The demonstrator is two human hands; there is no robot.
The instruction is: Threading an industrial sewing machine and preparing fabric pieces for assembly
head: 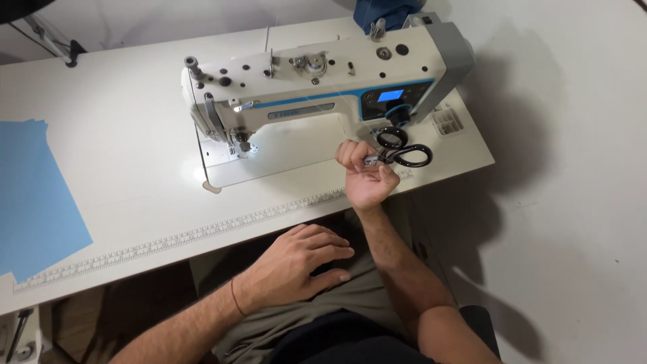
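Two hands in view: right hand [364, 176] up at table's [135, 175] front edge, fingers curled shut round a small metal piece [371, 160], just beside black-handled scissors [403, 148] lying by sewing machine [317, 81] base. Left hand [296, 259] rests flat on lap, fingers spread a bit, holding nothing. Blue fabric sheet [34, 202] lies at table's far left, well apart
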